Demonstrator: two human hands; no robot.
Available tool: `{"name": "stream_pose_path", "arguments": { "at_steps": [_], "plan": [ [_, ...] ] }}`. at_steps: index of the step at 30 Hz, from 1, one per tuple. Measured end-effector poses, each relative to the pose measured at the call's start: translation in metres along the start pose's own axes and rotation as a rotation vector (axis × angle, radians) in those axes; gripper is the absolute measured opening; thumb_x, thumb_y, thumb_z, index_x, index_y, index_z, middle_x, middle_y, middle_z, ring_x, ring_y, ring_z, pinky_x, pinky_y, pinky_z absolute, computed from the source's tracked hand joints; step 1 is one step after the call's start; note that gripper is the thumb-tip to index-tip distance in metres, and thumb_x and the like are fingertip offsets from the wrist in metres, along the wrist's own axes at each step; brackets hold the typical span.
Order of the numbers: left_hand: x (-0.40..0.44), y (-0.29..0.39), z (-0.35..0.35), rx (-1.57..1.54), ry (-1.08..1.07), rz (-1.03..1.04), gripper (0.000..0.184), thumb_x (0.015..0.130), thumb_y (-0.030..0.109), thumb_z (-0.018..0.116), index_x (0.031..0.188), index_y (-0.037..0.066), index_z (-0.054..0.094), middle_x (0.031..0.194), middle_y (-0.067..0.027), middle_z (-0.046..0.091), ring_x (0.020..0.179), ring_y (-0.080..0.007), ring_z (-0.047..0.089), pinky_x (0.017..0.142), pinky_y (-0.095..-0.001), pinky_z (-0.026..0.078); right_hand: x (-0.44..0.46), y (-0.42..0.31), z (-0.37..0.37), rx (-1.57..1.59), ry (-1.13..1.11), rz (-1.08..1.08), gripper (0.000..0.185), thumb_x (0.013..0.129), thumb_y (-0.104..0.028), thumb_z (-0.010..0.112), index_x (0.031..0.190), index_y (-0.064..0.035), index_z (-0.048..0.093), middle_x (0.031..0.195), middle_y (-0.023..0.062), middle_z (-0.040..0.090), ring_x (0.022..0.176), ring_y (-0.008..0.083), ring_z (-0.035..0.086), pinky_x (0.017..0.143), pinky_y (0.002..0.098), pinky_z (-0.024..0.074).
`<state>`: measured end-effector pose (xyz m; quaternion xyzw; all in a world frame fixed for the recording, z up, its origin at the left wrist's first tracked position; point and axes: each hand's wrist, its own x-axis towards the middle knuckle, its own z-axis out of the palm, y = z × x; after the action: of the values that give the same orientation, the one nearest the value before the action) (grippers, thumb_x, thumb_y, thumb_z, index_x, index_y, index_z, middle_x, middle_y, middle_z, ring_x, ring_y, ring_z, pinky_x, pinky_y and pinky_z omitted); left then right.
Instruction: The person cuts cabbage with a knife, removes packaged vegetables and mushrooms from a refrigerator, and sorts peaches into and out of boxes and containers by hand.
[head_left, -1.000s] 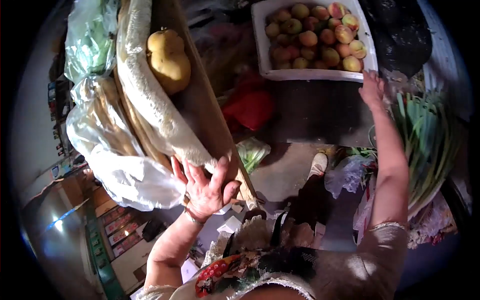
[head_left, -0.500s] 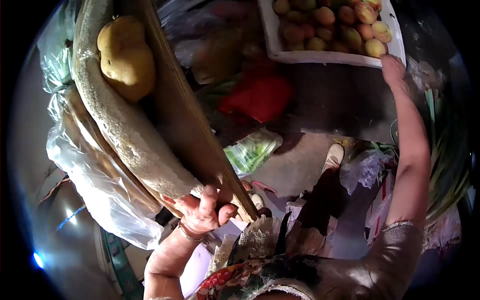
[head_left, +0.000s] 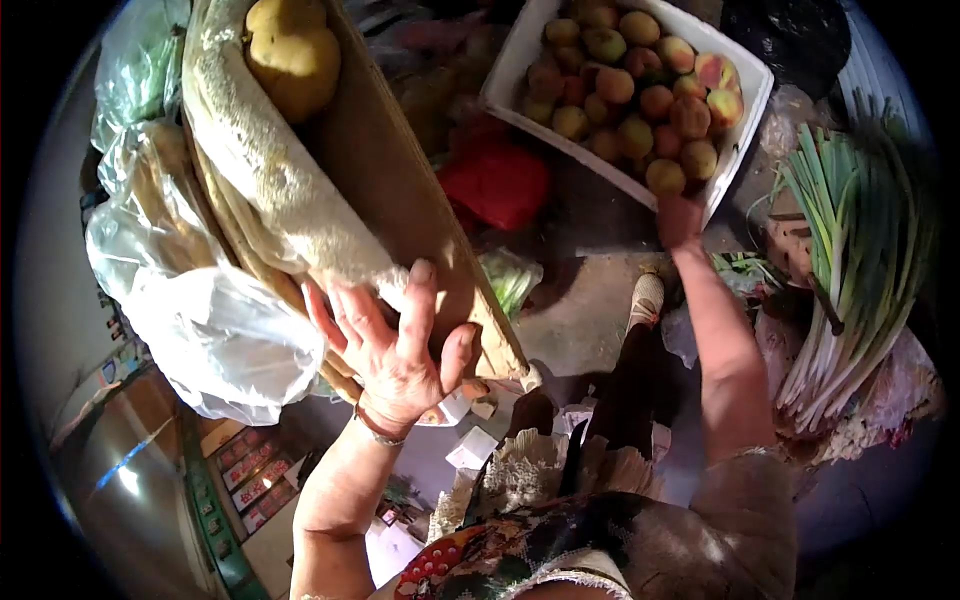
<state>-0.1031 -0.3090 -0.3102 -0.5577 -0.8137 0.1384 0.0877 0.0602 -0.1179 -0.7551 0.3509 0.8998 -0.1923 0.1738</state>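
My left hand (head_left: pixel 385 355) lies with fingers spread on the near end of a long roll of pale, fuzzy cloth (head_left: pixel 285 185). That roll runs along a wooden board or shelf (head_left: pixel 405 165), and a lumpy yellow squash-like thing (head_left: pixel 295 60) rests beside it farther up. At the end of my outstretched right arm, my right hand (head_left: pixel 681 224) grips the near rim of a white foam box (head_left: pixel 590 160). Several peaches (head_left: pixel 655 103), yellow and red, fill the box. The fingertips of that hand are partly hidden at the rim.
Clear plastic bags (head_left: pixel 220 340) hang along the left of the board. A red bag (head_left: pixel 500 185) and a bagged green vegetable (head_left: pixel 512 278) lie below the box. Long green leeks or scallions (head_left: pixel 850 260) are heaped at right, and a black bag (head_left: pixel 790 40) sits behind the box.
The foam box has come nearer and turned at an angle, my right hand still at its rim. My left hand's fingers have spread flatter on the cloth roll. The view has also shifted.
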Motion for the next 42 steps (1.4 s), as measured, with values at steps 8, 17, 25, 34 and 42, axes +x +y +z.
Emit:
{"name": "stream_pose_path", "arguments": {
  "at_steps": [8,17,25,34,42],
  "plan": [
    [0.009,0.01,-0.006,-0.008,0.069,-0.053,0.068,0.092,0.048,0.052,0.149,0.015,0.038,0.148,-0.0329,0.029,0.142,-0.044,0.022,0.117,-0.053,0.006,-0.143,-0.051,0.064,0.166,-0.092,0.117,0.019,0.079,-0.009,0.056,0.08,-0.003,0.074,0.085,0.0185,0.071,0.08,0.0335,0.071,0.072,0.0431,0.0558],
    [0.011,0.001,0.019,-0.051,0.47,0.078,0.056,0.092,0.049,0.052,0.145,0.031,0.043,0.15,-0.0231,0.034,0.137,-0.0392,0.034,0.113,-0.0549,0.018,-0.228,-0.148,0.112,0.218,-0.086,0.222,0.014,0.077,-0.009,0.061,0.081,-0.0068,0.074,0.086,0.0152,0.072,0.083,0.0306,0.071,0.07,0.0409,0.0557],
    [0.002,0.009,0.009,-0.038,0.56,0.079,0.056,0.091,0.033,0.056,0.144,0.018,0.046,0.148,-0.0276,0.034,0.136,-0.0418,0.034,0.113,-0.0517,0.021,-0.217,-0.22,0.158,0.359,-0.235,0.276,0.031,0.078,-0.034,0.068,0.097,-0.009,0.07,0.093,0.0142,0.071,0.087,0.0332,0.07,0.072,0.0433,0.0555],
    [0.008,0.004,0.016,0.089,0.598,0.085,0.052,0.09,0.028,0.058,0.14,0.016,0.051,0.145,-0.0262,0.04,0.133,-0.0399,0.04,0.112,-0.0469,0.023,-0.216,-0.218,0.138,0.567,-0.25,0.202,0.03,0.077,-0.026,0.066,0.096,-0.0036,0.069,0.093,0.0207,0.07,0.09,0.0381,0.068,0.079,0.0474,0.0548],
    [-0.006,0.002,0.014,0.108,0.614,0.146,0.05,0.09,0.028,0.058,0.138,0.015,0.053,0.143,-0.0259,0.043,0.132,-0.0394,0.042,0.112,-0.0466,0.025,-0.22,-0.22,0.167,0.621,-0.153,0.176,0.025,0.077,-0.021,0.062,0.094,-0.0019,0.065,0.091,0.023,0.069,0.088,0.0411,0.067,0.079,0.0504,0.0532]
  ]
}}
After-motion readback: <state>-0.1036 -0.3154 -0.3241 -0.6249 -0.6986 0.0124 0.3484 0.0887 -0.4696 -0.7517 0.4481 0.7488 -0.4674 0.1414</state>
